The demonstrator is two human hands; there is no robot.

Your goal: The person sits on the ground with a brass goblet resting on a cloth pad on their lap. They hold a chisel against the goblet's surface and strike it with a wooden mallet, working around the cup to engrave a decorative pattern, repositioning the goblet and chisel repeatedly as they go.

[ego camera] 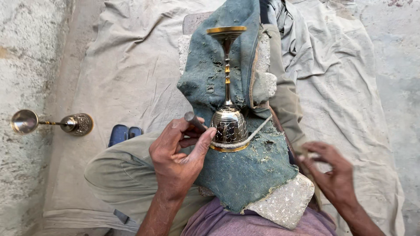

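While my left hand [177, 155] grips a thin metal tool [195, 122] between thumb and fingers, its thumb tip presses against the rounded base of a brass goblet-shaped stand [228, 124] lying just to the right of that hand. The stand rests on its side across a worn blue-green cloth [245, 175], its flared cup pointing away from me and its bell-shaped base nearest my hands. The base shows a net of fine cut lines over its shiny surface, so by my judgement the engraving there is well under way; the slim stem and the cup beyond look plain, and I cannot tell whether they are meant to be worked too. A pale strap [258, 126] runs around the base's lower rim and off to the right.

My right hand [332, 175] hangs well to the right of the stand, fingers loosely curled; it is blurred, and I cannot tell whether it holds the strap's end or anything at all.

Under the cloth, just ahead of my wrists, sits a rough stone block [286, 203]. Far to the left of my left hand, a second brass stand [52, 123] with a patterned base lies on a bare floor [26, 65], apparently finished. A pale sheet [350, 100] covers the ground beyond both hands, and a pair of blue sandals [124, 133] lies just left of my left hand.
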